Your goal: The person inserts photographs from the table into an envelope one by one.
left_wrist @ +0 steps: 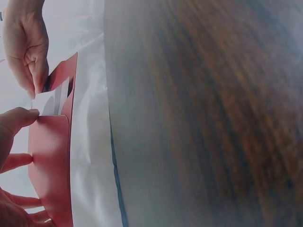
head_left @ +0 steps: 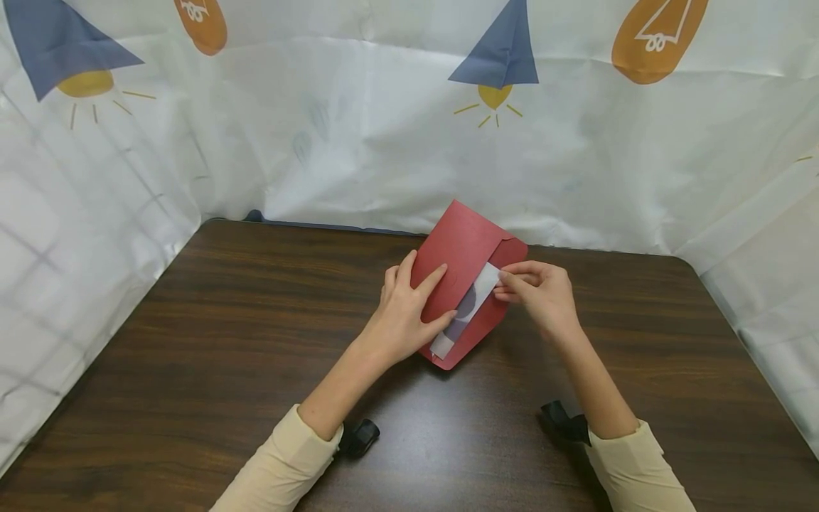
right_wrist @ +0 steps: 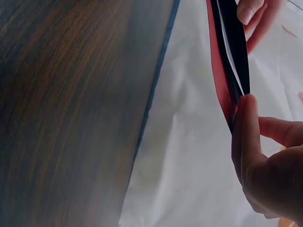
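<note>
A red paper envelope is held tilted above the table with its flap side open. Out of its mouth shows part of a white and grey-purple printed slip of paper; the rest is hidden inside. My left hand grips the envelope at its left edge, thumb near the mouth. With thumb and fingertips, my right hand pinches the slip's upper right end. In the left wrist view the slip stands between both hands. The right wrist view looks along the envelope, with its dark gap and the slip's thin edge.
A dark wood-grain table lies below the hands. White printed sheeting hangs behind its far edge and along both sides. Black wrist-worn devices show at both cream sleeves.
</note>
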`<state>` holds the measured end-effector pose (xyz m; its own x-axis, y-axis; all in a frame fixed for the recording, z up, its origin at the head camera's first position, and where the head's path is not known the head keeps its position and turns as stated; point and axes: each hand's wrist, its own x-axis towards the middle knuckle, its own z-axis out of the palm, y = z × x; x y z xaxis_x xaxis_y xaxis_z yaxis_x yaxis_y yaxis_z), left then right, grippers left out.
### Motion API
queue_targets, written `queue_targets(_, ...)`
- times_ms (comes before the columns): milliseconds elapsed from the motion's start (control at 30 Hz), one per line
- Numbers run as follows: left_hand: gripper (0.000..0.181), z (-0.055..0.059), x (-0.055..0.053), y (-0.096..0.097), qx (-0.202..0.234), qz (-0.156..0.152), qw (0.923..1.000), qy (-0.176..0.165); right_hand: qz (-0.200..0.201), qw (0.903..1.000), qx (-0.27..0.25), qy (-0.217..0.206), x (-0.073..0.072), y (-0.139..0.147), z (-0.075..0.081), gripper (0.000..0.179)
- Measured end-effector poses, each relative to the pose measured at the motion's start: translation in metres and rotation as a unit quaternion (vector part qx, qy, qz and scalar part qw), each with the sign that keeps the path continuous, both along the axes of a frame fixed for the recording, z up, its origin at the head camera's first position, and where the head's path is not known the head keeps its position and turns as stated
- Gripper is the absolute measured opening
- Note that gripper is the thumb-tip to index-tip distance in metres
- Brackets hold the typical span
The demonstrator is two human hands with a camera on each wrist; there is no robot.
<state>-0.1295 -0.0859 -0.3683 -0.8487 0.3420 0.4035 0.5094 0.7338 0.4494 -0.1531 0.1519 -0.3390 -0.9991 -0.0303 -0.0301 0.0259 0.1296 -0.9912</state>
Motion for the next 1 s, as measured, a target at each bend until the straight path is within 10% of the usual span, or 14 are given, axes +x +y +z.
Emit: queue_targets(1000,0.068,0.0015,0.0039,0.0045,0.0,-0.016,0.9996,-0.025,-0.022,0.9997,0.003,0.009,0.001,-0.0052,-0.0035,0.03)
